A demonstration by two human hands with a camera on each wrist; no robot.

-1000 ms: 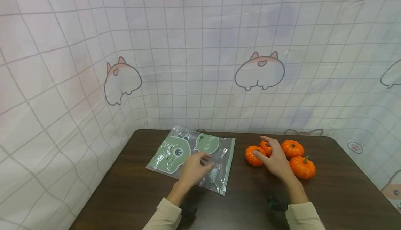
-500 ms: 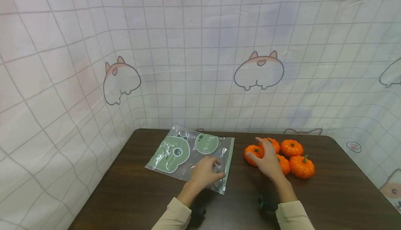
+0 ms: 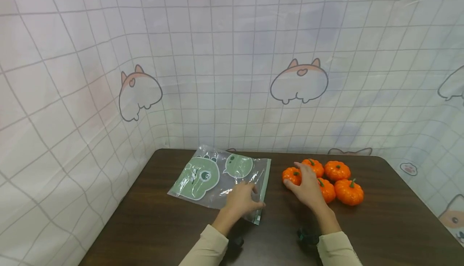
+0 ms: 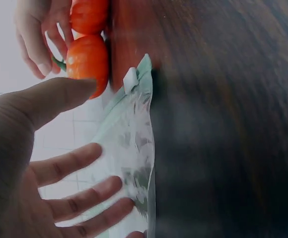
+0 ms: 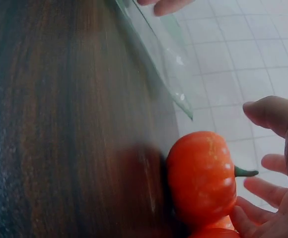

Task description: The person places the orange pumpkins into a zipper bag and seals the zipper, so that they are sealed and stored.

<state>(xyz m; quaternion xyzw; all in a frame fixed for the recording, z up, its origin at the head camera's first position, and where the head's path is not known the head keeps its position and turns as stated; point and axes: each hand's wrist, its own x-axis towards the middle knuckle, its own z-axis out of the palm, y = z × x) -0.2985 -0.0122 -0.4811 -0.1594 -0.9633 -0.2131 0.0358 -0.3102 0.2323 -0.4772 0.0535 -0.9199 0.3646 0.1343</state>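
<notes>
A clear zip bag (image 3: 201,179) with green cartoon prints lies flat on the table, its green zip strip (image 3: 266,177) to the right. My left hand (image 3: 242,199) hovers over its near right part, fingers spread; in the left wrist view, the thumb and fingers are apart, near the white slider (image 4: 130,80). Several small orange pumpkins with green stems sit in a cluster further right. My right hand (image 3: 308,187) is over the cluster's left side, beside the leftmost pumpkin (image 3: 291,175). In the right wrist view, its fingers are loosely bent near a pumpkin (image 5: 201,178); whether they touch, I cannot tell.
The dark wooden table (image 3: 145,225) ends at a white grid-patterned cloth (image 3: 232,96) with dog drawings, which hangs behind and on both sides. A pumpkin (image 3: 349,192) stands at the cluster's right end.
My left hand has moved right across the bag toward its zip strip. My right hand has shifted slightly left and toward me, uncovering more pumpkins. Bag and pumpkins lie where they were.
</notes>
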